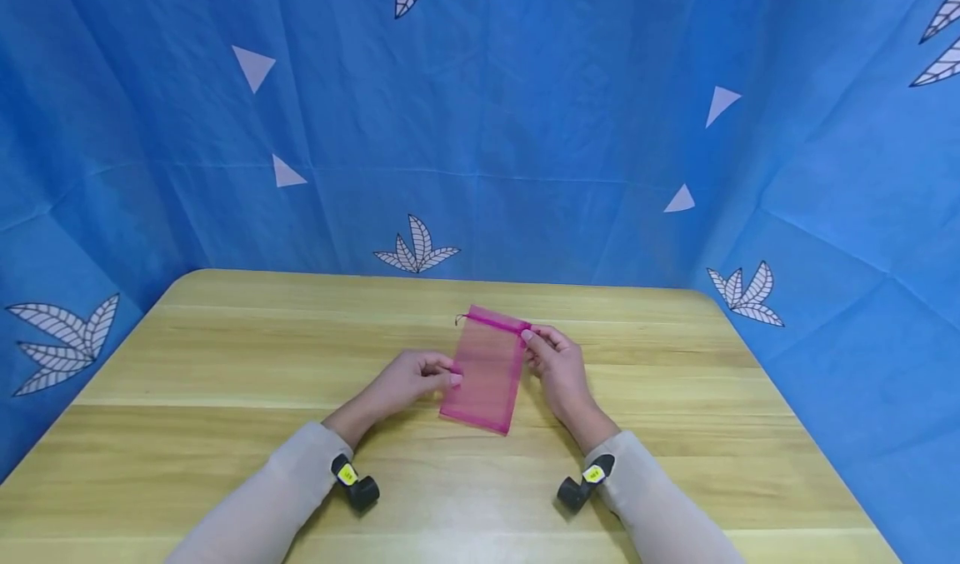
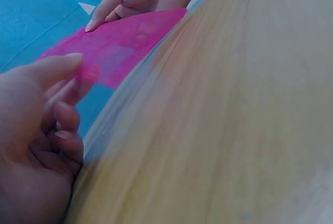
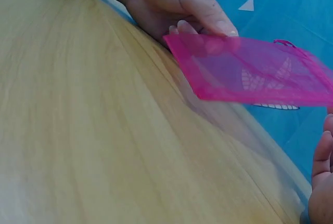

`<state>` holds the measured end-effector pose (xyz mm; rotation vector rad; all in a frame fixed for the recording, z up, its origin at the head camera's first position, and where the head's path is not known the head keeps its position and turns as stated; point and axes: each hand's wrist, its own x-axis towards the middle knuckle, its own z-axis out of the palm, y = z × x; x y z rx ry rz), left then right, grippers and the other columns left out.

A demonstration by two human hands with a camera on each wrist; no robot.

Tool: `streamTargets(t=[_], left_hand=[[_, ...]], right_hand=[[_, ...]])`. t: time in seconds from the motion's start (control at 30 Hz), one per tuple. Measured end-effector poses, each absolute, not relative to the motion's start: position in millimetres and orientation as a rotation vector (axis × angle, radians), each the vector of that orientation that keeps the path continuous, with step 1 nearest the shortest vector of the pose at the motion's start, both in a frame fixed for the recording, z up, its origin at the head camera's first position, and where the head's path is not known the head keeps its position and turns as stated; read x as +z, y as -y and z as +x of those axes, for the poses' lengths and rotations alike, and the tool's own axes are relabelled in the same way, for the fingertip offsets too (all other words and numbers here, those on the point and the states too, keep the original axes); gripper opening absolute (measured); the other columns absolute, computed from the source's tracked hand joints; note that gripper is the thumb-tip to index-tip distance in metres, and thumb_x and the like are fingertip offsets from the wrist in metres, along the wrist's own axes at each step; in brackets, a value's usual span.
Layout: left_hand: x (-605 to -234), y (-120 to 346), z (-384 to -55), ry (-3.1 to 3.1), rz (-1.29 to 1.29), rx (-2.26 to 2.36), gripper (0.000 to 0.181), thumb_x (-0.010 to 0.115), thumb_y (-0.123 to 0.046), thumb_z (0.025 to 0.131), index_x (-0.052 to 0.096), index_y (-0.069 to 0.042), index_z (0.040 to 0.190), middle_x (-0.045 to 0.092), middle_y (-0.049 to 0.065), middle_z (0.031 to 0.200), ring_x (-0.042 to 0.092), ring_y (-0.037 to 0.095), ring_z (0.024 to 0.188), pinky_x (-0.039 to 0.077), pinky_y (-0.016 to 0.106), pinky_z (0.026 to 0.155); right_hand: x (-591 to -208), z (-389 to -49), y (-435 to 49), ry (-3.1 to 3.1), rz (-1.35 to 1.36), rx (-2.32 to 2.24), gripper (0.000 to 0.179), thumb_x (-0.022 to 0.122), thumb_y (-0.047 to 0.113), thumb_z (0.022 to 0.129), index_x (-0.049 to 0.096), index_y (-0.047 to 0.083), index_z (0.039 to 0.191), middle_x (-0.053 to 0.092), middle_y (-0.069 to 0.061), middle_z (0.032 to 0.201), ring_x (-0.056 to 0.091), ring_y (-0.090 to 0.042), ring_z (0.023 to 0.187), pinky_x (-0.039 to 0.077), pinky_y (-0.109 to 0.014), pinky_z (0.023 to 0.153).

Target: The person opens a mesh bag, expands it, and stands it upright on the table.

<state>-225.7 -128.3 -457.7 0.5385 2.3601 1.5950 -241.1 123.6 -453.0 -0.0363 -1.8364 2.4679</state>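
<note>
A sheer pink drawstring pouch (image 1: 483, 372) is held up flat between both hands over the table. My left hand (image 1: 416, 381) pinches its left edge between thumb and index finger, the other fingers curled beneath. My right hand (image 1: 557, 368) pinches the upper right corner by the drawstring band, thumb on top. A small loop of cord sticks out at the pouch's upper left. In the left wrist view the pouch (image 2: 122, 44) stretches from the left thumb to the right hand. The right wrist view shows the pouch's (image 3: 250, 73) lower edge facing the camera, with the curtain pattern showing through.
A light wooden table (image 1: 637, 431) spreads beneath the hands. Behind it and along both sides hangs a blue curtain (image 1: 480, 131) with white leaf and triangle prints. Each sleeve carries a small black wrist camera (image 1: 356, 485).
</note>
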Motion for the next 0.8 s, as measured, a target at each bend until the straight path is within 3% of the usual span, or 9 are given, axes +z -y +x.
streamTargets(t=[0.33, 0.57, 0.8], left_hand=[[-459.0, 128.2, -225.6, -2.369, 0.609, 1.516, 0.023, 0.074, -0.028, 0.089, 0.07, -0.01, 0.104, 0.071, -0.002, 0.094, 0.056, 0.015, 0.074, 0.046, 0.027, 0.062], [-458.7, 128.0, -226.4, -2.405, 0.562, 1.594, 0.016, 0.072, -0.025, 0.09, 0.07, -0.013, 0.101, 0.071, -0.003, 0.093, 0.059, 0.017, 0.087, 0.047, 0.034, 0.078], [-456.4, 129.0, -225.9, -2.368, 0.447, 1.706, 0.021, 0.072, -0.026, 0.09, 0.069, -0.012, 0.104, 0.068, 0.0, 0.093, 0.055, 0.02, 0.082, 0.047, 0.032, 0.071]], right_hand=[[-452.2, -243.0, -125.3, 1.707, -0.007, 2.588, 0.006, 0.067, 0.011, 0.092, 0.064, 0.006, 0.093, 0.057, -0.001, 0.077, 0.051, -0.011, 0.068, 0.043, -0.021, 0.058], [-452.1, -239.1, -123.9, 1.817, 0.117, 2.649, 0.012, 0.064, 0.016, 0.096, 0.062, 0.006, 0.103, 0.061, -0.001, 0.087, 0.051, -0.01, 0.076, 0.044, -0.023, 0.065], [-454.3, -235.4, -122.1, 2.011, 0.266, 2.577, 0.022, 0.065, 0.017, 0.095, 0.063, 0.0, 0.109, 0.062, -0.001, 0.093, 0.053, -0.01, 0.08, 0.047, -0.022, 0.066]])
